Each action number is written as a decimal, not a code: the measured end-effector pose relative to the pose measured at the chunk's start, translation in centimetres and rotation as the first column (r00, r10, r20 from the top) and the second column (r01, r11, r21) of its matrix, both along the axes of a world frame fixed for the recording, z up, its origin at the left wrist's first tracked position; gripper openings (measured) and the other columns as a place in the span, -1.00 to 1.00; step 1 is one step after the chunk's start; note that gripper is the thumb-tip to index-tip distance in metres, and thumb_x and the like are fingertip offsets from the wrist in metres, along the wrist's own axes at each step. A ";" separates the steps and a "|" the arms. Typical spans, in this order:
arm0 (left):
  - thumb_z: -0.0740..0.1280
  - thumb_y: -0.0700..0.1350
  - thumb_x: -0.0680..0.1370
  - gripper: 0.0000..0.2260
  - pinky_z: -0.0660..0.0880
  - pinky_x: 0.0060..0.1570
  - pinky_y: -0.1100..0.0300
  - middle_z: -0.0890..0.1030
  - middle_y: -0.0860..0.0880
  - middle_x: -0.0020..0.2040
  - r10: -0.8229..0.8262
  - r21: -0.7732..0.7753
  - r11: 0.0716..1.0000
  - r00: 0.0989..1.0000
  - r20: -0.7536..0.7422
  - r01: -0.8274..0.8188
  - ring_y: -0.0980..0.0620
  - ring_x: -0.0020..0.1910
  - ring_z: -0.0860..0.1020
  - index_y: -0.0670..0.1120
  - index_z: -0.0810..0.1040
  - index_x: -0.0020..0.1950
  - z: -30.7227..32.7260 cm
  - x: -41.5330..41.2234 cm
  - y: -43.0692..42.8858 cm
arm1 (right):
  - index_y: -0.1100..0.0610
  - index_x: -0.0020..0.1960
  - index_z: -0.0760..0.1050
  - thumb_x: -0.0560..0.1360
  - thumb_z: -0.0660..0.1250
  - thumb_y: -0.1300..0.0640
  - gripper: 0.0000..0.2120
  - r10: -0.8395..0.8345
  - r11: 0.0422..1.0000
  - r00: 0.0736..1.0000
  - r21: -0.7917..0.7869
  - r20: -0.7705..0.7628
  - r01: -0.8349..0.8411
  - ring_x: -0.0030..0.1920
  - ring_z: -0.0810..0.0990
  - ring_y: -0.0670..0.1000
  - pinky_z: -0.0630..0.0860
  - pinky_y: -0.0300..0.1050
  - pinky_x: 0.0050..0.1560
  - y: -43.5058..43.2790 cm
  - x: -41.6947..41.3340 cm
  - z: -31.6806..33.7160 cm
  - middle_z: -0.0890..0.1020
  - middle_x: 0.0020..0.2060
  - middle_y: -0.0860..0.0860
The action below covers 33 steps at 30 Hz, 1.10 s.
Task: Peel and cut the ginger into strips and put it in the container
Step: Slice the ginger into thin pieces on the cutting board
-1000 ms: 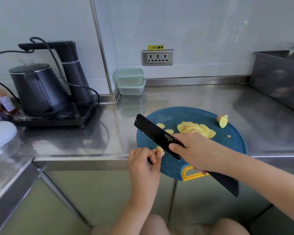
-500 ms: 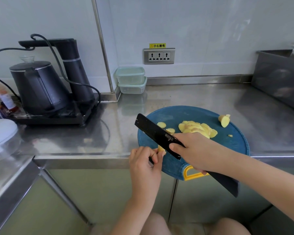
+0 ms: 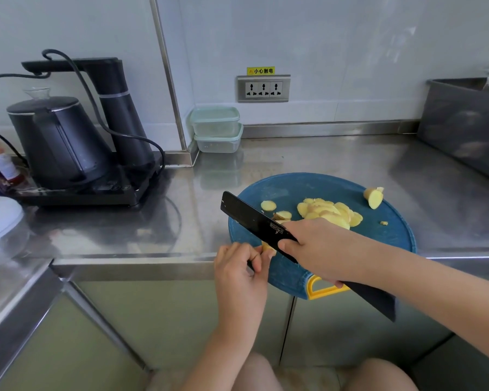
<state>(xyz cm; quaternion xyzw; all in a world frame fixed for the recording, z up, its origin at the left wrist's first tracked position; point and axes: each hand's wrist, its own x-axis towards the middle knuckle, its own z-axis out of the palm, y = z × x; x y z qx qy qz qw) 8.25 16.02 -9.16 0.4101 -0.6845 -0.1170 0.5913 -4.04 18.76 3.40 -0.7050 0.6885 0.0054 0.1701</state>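
A round blue cutting board lies at the counter's front edge, its yellow handle hanging over. A heap of peeled ginger slices sits mid-board, two loose slices to its left, and an uncut ginger end at the far right. My right hand grips a black knife, the blade pointing up-left. My left hand pinches a small ginger piece against the blade's lower edge at the board's left rim. Two stacked clear containers with pale green lids stand against the back wall.
A black electric kettle and water dispenser on a base occupy the counter's left, cables trailing. Bottles and a white lid sit at far left. A steel sink wall rises at right. Bare steel counter lies behind the board.
Both hands stay at the board's left rim. The ginger piece in my left hand has shifted slightly under the blade; the knife has barely moved.
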 end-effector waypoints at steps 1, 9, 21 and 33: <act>0.42 -0.10 0.44 -0.63 0.36 -0.23 0.32 0.32 0.18 -0.42 0.000 0.005 1.000 1.000 -0.013 0.000 0.10 -0.24 0.42 0.04 0.23 -0.36 0.0 0.0 0.0 | 0.14 0.10 0.41 0.66 0.04 0.01 -0.75 0.008 1.000 1.000 -0.006 -0.014 -0.009 -0.42 0.35 -0.11 0.33 -0.28 -0.53 -0.1 0.1 -0.1 0.39 -0.32 -0.02; 0.29 -0.01 0.45 -0.70 0.32 -0.28 0.24 0.32 0.13 -0.42 0.034 0.026 0.999 0.999 -0.015 -0.034 0.08 -0.27 0.34 -0.07 0.27 -0.40 0.0 -0.2 0.1 | 0.10 0.06 0.38 0.66 0.04 0.02 -0.80 0.002 0.999 0.998 -0.038 -0.058 -0.005 -0.33 0.42 -0.05 0.37 -0.19 -0.34 -0.7 0.4 -1.3 0.43 -0.28 -0.01; 0.29 -0.03 0.48 -0.72 0.35 -0.27 0.20 0.30 0.18 -0.39 0.026 0.024 0.999 0.999 -0.023 -0.026 0.05 -0.26 0.36 0.05 0.21 -0.33 0.0 -0.3 0.1 | 0.10 0.07 0.41 0.66 0.06 0.03 -0.79 -0.026 0.999 1.000 -0.040 0.003 0.026 -0.39 0.39 -0.09 0.35 -0.23 -0.42 -0.7 0.5 -1.6 0.41 -0.32 -0.03; 0.47 -0.24 0.43 -0.66 0.32 -0.25 0.15 0.42 0.09 -0.37 0.055 0.125 0.991 0.998 0.001 -0.055 0.05 -0.23 0.33 -0.05 0.32 -0.34 0.2 -0.3 -0.2 | 0.16 -0.01 0.38 0.66 0.06 0.06 -0.78 -0.052 0.997 0.997 -0.059 0.051 0.055 -0.37 0.38 -0.06 0.32 -0.25 -0.46 -0.9 0.6 -1.9 0.37 -0.33 -0.02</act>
